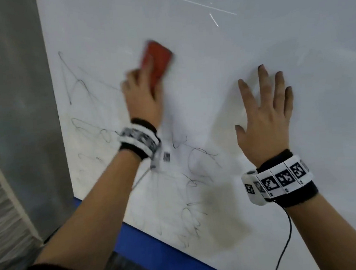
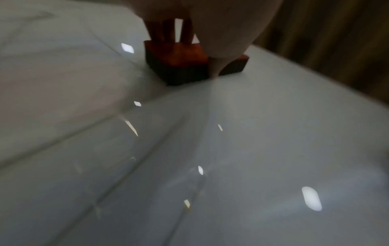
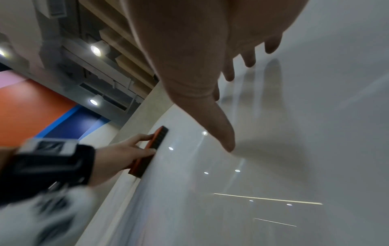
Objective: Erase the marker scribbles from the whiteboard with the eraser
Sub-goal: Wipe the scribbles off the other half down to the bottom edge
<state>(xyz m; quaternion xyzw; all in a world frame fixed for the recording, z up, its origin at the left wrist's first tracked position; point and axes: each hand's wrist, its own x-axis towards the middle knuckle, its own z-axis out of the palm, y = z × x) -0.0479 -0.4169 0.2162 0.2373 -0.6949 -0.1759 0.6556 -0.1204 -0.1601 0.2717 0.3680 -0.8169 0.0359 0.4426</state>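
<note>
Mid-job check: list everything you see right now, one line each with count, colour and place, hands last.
whiteboard: one, white and glossy, fills most of the head view.
scribbles: many thin black lines, on the left and lower part of the whiteboard.
smudge: one, greyish, low on the whiteboard near its bottom edge.
eraser: one, red-orange back with dark pad, pressed to the whiteboard upper left.
blue strip: one, blue, along the whiteboard's bottom edge.
wall: grey, left of the whiteboard.
wristbands: two, black with white tag blocks, one per wrist.
cable: one, black, hangs from the right wristband.
left hand: holds the eraser.
right hand: fingers spread, at the whiteboard.
</note>
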